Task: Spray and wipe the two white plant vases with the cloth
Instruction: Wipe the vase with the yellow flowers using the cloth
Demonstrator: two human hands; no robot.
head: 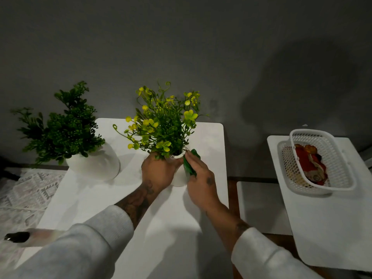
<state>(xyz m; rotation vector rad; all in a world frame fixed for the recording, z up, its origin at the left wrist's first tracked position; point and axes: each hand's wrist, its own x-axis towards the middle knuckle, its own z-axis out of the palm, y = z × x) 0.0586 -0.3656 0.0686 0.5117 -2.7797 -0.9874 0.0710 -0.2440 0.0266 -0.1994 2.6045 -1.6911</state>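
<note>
Your left hand [159, 170] wraps its curled fingers round the small white vase [179, 179], which stands upright near the middle of the white table [141, 218] and carries yellow-flowered greenery [163, 125]. Your right hand [199, 178] holds the green cloth [190, 166], bunched under its fingers, and presses it against the vase's right side just below the rim. The larger white vase [96, 164], with its dark green plant [64, 129], sits apart to the left at the table's far corner. A blurred, dark-capped object [17, 236] lies at the near left edge. To the right, a white basket [342, 174] of red and orange items rests on a second white table [332, 228].
</note>
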